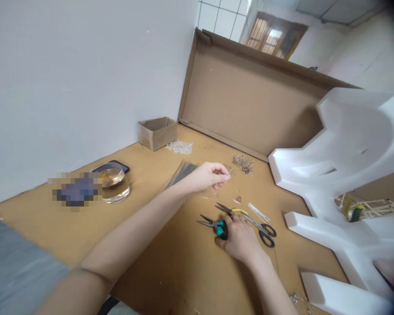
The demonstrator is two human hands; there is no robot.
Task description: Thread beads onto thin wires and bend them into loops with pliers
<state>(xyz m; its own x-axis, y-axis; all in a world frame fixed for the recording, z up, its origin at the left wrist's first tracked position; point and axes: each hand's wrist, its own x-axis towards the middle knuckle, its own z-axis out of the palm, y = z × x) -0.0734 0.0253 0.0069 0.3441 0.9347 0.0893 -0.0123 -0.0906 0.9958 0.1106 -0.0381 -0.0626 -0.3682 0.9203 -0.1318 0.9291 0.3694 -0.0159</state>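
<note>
My left hand hovers over the middle of the table, its thumb and fingertips pinched together; whatever lies between them is too small to make out. Close to its wrist lies a bundle of thin dark wires. My right hand lies palm down on the table, thumb and fingers closed about the handles of teal-handled pliers, whose jaws point left. Just beyond its fingertips is a second pair of pliers with a yellow handle, partly hidden by the hand. Scissors with black handles lie right beside it.
A small cardboard box stands by the wall near a pile of clear beads. Small metal pieces lie farther back. A glass of liquid stands left, by a phone. White foam borders the right side.
</note>
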